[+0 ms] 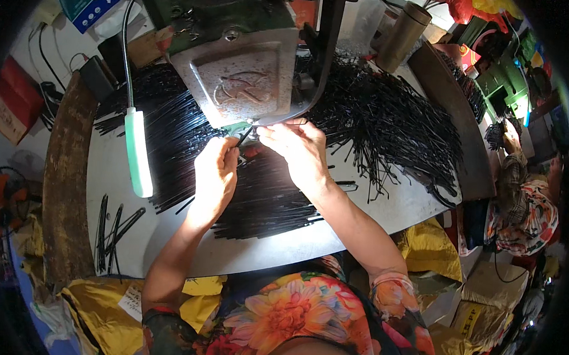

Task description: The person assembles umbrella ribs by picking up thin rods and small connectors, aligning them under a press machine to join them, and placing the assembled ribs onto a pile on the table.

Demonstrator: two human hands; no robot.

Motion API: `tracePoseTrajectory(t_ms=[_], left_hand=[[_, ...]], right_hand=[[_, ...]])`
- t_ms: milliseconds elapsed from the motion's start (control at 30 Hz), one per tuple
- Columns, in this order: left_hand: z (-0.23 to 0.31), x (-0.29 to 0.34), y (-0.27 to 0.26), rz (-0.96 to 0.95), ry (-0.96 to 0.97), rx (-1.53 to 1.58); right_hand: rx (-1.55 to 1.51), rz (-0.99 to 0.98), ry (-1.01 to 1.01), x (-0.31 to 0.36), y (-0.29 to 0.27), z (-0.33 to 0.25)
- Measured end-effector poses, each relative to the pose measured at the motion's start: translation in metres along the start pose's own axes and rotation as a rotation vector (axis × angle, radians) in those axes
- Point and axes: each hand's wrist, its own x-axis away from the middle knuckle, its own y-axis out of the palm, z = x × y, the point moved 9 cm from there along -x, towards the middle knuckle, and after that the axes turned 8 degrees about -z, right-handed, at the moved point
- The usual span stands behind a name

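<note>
Under the tip of a green and grey metal bench machine (pixel 238 80), my two hands work close together. A thin black strip (pixel 245 136) is pinched between the thumb and fingers of my left hand (pixel 215 174), its upper end pointing at the machine's tip. My right hand (pixel 302 154) is closed just to the right, fingertips against the machine's lower edge; whatever they hold is too small to make out. Many similar strips lie in a dense bundle (pixel 264 208) below and between my forearms. A larger tangled heap (pixel 395 119) of black strips spreads to the right.
A lit lamp with a green back (pixel 138 155) hangs on a bent neck left of my hands. A few loose strips (pixel 112 233) lie at the table's left. Raised wooden boards (pixel 71 181) border the white tabletop (pixel 255 255). A metal flask (pixel 403 37) stands behind. Another person's arm (pixel 513 156) shows far right.
</note>
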Motion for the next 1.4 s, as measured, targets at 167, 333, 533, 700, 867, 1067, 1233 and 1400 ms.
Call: tracePoseTrajectory(t_ms=[167, 333, 533, 700, 867, 1067, 1233, 1400], left_hand=[[0.002, -0.001, -0.001, 0.029, 0.035, -0.045], [0.002, -0.002, -0.001, 0.015, 0.006, -0.034], [0.004, -0.004, -0.002, 0.007, 0.035, -0.063], [0.004, -0.005, -0.002, -0.015, 0.024, -0.068], [0.001, -0.005, -0.003, -0.042, 0.0, -0.043], [0.02, 0.0, 0.002, -0.01, 0.227, -0.332], [0.03, 0.003, 0.013, -0.022, 0.263, -0.643], [0.015, 0.001, 0.001, -0.039, 0.118, -0.254]], right_hand=[[0.017, 0.024, 0.007, 0.0, -0.001, 0.001], [0.077, 0.033, 0.019, 0.0, 0.0, 0.0], [0.031, 0.039, 0.003, 0.0, 0.0, 0.0], [0.03, 0.04, 0.005, 0.0, 0.0, 0.001], [0.021, 0.044, -0.017, -0.002, 0.001, 0.001], [0.009, 0.068, -0.001, 0.0, -0.002, 0.003], [-0.001, 0.085, 0.051, 0.001, -0.007, 0.002], [-0.051, 0.027, 0.141, 0.0, -0.007, 0.014]])
